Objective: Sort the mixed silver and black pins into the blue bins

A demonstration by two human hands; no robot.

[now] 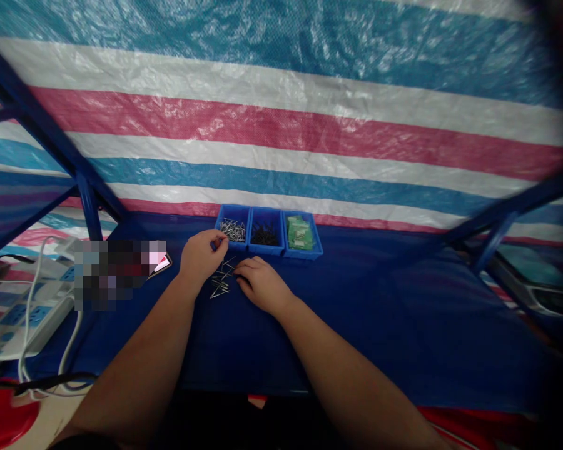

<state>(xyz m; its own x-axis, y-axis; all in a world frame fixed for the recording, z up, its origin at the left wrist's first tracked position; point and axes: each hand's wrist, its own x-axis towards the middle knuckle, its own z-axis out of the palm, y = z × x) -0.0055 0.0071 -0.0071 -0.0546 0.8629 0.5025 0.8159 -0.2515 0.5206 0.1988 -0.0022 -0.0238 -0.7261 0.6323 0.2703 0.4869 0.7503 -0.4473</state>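
Note:
Several long, thin silver metal pins, perhaps nails or screws (221, 282), lie in a loose pile on the blue tabletop between my hands. At the front edge of the left blue bin (232, 245) is my left hand (202, 255), thumb and fingers pressed together; whatever they hold is too small to make out. That bin contains many similar silver pieces (233, 230). My right hand (264, 284) rests on the table at the pile's right side, palm down. Its fingers are bent toward the nearest pins and the thumb is apart from them.
Beside the left bin stand a middle bin of dark small fasteners (264, 234) and a right bin with green-and-white packets (300, 234). A phone (161, 265), power strips (35, 315) and cables occupy the left side. Blue frame bars (88, 203) and a striped tarp (281, 119) enclose the table.

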